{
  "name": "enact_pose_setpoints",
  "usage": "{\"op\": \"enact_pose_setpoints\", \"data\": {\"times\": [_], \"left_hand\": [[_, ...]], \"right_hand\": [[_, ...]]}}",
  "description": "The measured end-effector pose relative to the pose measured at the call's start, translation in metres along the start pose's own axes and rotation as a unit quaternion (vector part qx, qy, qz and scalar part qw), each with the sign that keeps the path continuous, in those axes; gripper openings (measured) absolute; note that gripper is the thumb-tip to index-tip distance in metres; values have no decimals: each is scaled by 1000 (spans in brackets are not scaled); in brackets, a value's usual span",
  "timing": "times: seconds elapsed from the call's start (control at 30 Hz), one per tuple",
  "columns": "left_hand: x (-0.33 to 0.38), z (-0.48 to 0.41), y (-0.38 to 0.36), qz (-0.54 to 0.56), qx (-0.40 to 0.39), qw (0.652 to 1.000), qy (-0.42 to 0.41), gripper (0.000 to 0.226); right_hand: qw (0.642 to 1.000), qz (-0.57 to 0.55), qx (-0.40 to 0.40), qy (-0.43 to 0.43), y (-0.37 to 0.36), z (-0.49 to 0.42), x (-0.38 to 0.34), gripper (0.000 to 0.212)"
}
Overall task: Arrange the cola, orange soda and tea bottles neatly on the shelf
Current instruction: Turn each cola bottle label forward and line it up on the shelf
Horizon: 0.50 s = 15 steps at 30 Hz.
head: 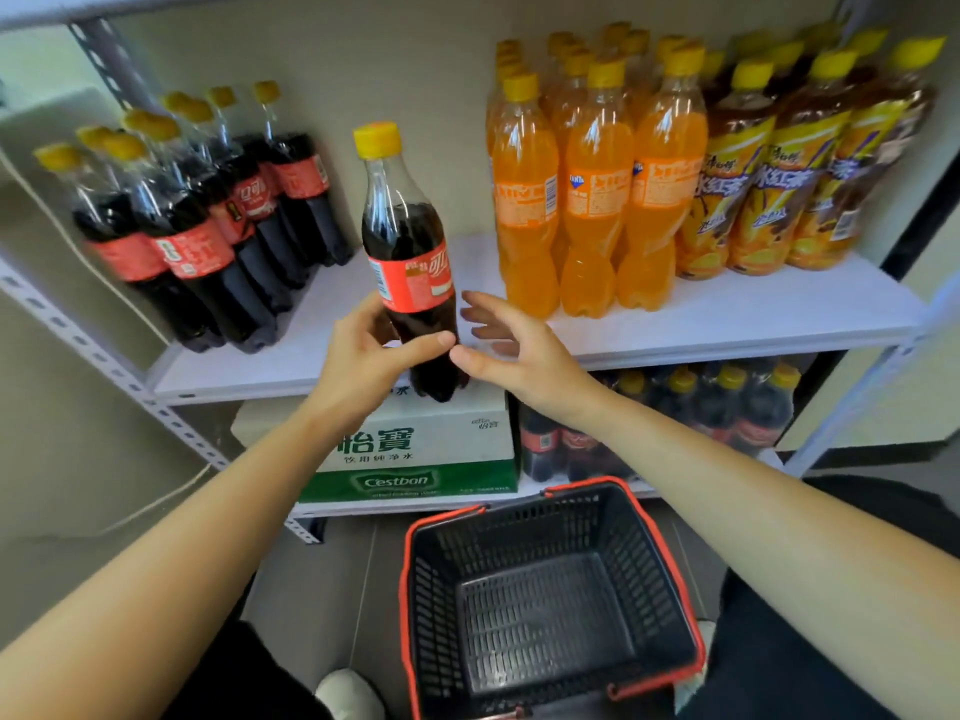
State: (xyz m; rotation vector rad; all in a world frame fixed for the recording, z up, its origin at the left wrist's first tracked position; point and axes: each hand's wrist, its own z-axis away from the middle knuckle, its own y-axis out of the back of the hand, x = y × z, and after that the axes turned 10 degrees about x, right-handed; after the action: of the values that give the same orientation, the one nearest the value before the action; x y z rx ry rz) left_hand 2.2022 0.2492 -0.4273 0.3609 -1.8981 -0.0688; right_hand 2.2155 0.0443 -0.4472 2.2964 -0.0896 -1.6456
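Observation:
My left hand (371, 356) grips the lower part of a cola bottle (408, 252) with a yellow cap and red label, held upright in front of the white shelf (727, 314). Just to the right of the bottle, my right hand (511, 350) is open with its fingers spread and holds nothing. Several cola bottles (208, 215) stand in rows at the shelf's left. At centre right on the same shelf is a group of orange soda bottles (587, 189), and tea bottles (779, 174) fill the far right.
A black shopping basket (550, 605) with red rim and handles sits empty on the floor below my arms. The lower shelf holds a green-and-white water carton (415, 454) and more cola bottles (675, 407). Grey metal uprights (93, 350) frame the rack.

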Motion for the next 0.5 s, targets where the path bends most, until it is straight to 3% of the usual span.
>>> {"op": "enact_pose_setpoints", "data": {"times": [0.2,0.4,0.5], "left_hand": [[4,55,1,-13,-57,998,-6,45],[-8,81,18,-143,-145,979,11,48],[-15,84,31,-115,-114,986,42,40]], "right_hand": [[994,-112,17,11,-7,24,-24,46],[984,-164,-8,-70,-13,54,2,51],[983,-162,1,-90,-16,62,17,56]]}}
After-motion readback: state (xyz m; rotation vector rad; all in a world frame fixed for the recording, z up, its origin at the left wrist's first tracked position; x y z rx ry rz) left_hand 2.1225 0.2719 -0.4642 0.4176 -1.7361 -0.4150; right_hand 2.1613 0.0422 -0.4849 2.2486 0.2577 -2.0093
